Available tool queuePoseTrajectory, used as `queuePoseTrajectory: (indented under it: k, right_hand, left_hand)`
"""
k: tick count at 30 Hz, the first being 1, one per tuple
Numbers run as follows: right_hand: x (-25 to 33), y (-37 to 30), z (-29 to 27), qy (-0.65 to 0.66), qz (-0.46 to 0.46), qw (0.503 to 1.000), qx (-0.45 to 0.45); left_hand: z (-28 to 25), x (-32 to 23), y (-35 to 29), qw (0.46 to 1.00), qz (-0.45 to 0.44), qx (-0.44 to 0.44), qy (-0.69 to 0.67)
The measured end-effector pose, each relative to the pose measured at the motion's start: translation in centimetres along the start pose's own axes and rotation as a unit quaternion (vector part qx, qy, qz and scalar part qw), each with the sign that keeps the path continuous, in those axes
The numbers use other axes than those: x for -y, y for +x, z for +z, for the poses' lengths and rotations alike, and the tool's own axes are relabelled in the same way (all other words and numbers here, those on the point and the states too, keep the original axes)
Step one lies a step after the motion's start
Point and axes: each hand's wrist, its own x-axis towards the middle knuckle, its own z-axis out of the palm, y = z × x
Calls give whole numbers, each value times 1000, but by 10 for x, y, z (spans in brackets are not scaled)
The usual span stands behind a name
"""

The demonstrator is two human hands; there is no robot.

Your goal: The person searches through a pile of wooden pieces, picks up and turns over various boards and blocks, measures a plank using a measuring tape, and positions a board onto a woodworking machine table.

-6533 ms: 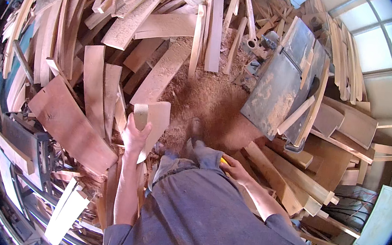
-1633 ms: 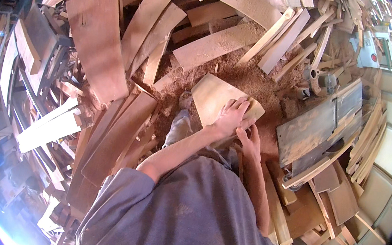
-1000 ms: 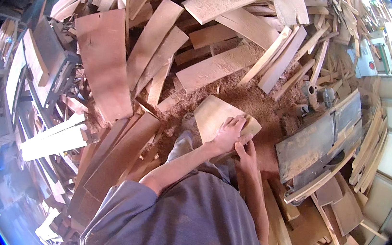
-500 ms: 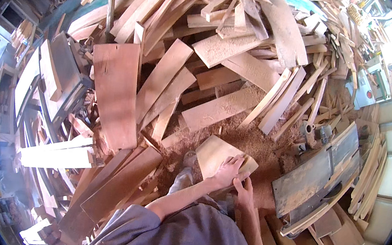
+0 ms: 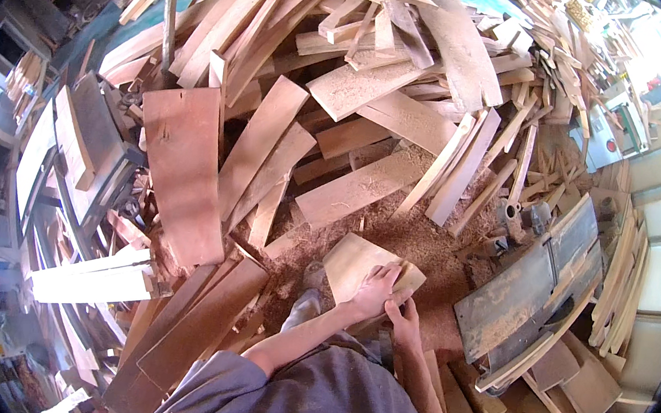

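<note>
Pale, flat, squarish wooden offcut (image 5: 356, 265) still held low over the sawdust-strewn floor (image 5: 425, 238), left hand (image 5: 376, 289) clasped on its edge, right hand (image 5: 405, 323) steadying beneath, view lately tilted upward

A pale, flat wooden board (image 5: 356, 265), roughly rectangular with a smooth light face, is held tilted just left of the grey table saw (image 5: 529, 290), above the sawdust-covered floor. The left hand (image 5: 376, 289) lies across its near right part with fingers spread on the face. The right hand (image 5: 403, 322) grips its lower right edge from beneath.
</note>
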Motion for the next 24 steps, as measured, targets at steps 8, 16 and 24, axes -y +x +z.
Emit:
queuePoseTrajectory:
  k: [8, 16, 24]
  right_hand:
    - [-9, 5, 6, -14, -32, 999, -27]
    - [-3, 8, 17, -20, -57, 998, -18]
    - [-2, 12, 22, -17, -56, 998, -9]
  left_hand:
    - [5, 11, 2, 999, 27, -23, 32]
    - [-2, 19, 4, 999, 17, -22, 18]
    - [-12, 17, 8, 1000, 9, -5, 2]
